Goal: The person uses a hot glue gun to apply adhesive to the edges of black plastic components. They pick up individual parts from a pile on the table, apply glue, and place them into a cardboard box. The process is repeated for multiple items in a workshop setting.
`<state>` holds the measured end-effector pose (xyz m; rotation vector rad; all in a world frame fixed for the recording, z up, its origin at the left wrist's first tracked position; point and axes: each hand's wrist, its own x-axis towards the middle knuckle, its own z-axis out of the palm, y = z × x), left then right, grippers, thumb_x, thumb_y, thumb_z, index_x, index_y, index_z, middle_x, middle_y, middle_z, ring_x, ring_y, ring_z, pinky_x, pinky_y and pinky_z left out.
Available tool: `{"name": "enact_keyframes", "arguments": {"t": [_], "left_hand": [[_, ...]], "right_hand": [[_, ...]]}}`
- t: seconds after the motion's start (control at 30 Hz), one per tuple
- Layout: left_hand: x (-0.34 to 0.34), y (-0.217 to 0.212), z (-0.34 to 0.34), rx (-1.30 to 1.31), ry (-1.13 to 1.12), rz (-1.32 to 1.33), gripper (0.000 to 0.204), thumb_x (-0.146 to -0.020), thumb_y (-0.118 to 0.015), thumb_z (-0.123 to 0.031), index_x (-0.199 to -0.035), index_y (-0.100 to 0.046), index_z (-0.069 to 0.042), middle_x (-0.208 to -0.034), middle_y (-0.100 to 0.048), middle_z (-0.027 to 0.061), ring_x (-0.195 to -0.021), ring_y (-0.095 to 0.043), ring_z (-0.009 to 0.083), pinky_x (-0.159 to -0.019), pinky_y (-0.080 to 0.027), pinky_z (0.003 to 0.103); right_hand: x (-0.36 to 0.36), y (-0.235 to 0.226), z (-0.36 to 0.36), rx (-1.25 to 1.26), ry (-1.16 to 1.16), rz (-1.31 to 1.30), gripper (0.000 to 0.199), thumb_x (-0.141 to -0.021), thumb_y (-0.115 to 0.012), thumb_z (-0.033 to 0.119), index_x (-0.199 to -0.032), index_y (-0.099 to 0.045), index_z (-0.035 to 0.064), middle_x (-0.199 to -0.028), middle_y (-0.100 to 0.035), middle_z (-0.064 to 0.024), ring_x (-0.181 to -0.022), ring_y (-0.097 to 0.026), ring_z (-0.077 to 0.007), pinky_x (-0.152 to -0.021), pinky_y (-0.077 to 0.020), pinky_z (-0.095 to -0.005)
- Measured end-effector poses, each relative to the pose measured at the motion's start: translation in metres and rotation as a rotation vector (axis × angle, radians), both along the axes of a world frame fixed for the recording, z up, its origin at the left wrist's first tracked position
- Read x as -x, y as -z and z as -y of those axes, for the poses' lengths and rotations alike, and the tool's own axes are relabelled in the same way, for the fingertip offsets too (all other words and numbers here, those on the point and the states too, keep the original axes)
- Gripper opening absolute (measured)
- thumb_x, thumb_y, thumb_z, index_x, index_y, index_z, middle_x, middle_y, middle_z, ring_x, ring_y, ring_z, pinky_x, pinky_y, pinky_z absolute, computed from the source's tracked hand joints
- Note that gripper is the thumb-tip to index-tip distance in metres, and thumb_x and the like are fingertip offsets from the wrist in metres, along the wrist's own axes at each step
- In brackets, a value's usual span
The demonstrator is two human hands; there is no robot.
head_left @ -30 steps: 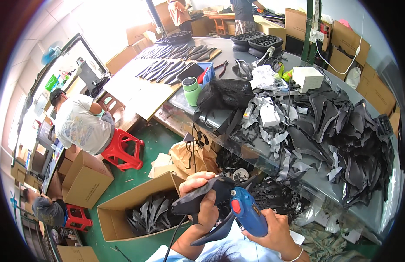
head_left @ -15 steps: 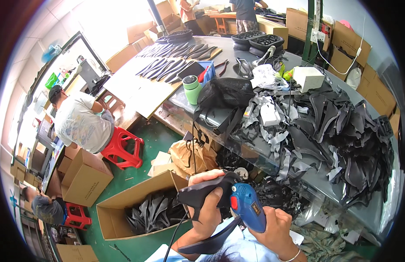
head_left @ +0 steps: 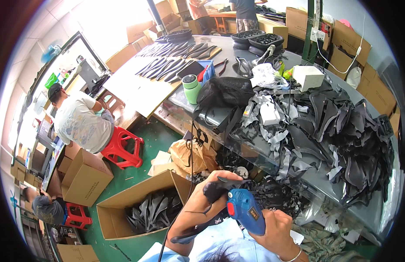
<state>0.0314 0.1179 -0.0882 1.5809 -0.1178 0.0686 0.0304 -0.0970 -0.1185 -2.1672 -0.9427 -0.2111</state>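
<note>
Presently, left hand [head_left: 202, 205] grips black, curved, smooth piece [head_left: 214, 191] off grey table's [head_left: 375, 207] near edge; right hand [head_left: 276, 232] wraps blue, rounded plastic tool [head_left: 247, 210], long axis slanting up-left toward piece

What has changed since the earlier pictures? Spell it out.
The left hand has shifted right and slightly up, turning the black piece it holds. In the background, the person in the orange top has moved right. Nothing was taken up or let go. The right hand still holds the blue power tool in nearly the same place; the green bottle stayed put.
</note>
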Motion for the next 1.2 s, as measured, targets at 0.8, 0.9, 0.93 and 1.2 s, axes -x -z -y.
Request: {"name": "enact_keyframes", "arguments": {"t": [0.8,0.9,0.93,1.2], "left_hand": [[-0.004,0.046,0.038,0.410,0.585,-0.473,0.052,-0.088,-0.059,-0.020,-0.131,-0.034,-0.003,-0.115,-0.051,0.0059,-0.105,-0.046,0.0127,-0.089,-0.038,0.028],[0.000,0.088,0.031,0.634,0.661,-0.546,0.042,-0.092,-0.048,-0.031,-0.121,-0.043,-0.001,-0.110,-0.055,0.0085,-0.094,-0.055,0.0166,-0.081,-0.046,0.031],[0.003,0.091,0.044,0.586,0.551,-0.431,0.048,-0.091,-0.049,-0.035,-0.125,-0.040,-0.002,-0.115,-0.052,0.0104,-0.102,-0.053,0.0195,-0.085,-0.045,0.034],[-0.016,0.057,0.074,0.891,-0.196,-0.149,0.036,-0.089,-0.047,-0.029,-0.115,-0.047,-0.005,-0.113,-0.056,0.0132,-0.110,-0.052,0.0235,-0.098,-0.037,0.036]], "right_hand": [[-0.038,-0.012,0.012,-0.386,0.186,-0.569,0.047,-0.065,-0.080,0.023,-0.096,-0.050,0.0031,-0.077,-0.061,-0.0106,-0.069,-0.061,-0.0172,-0.061,-0.0491,-0.0305],[-0.053,-0.003,0.029,-0.637,0.301,-0.505,0.042,-0.067,-0.077,0.018,-0.096,-0.050,0.0032,-0.074,-0.057,-0.0041,-0.066,-0.053,-0.0103,-0.064,-0.0457,-0.0264],[-0.056,-0.002,0.028,-0.675,0.329,-0.496,0.043,-0.067,-0.078,0.019,-0.096,-0.049,0.0030,-0.074,-0.057,-0.0042,-0.067,-0.053,-0.0103,-0.064,-0.0456,-0.0263],[-0.036,0.012,0.017,-0.340,0.430,-0.367,0.057,-0.065,-0.082,0.034,-0.096,-0.048,-0.0002,-0.069,-0.061,-0.0113,-0.061,-0.062,-0.0238,-0.058,-0.0489,-0.0323]]}}
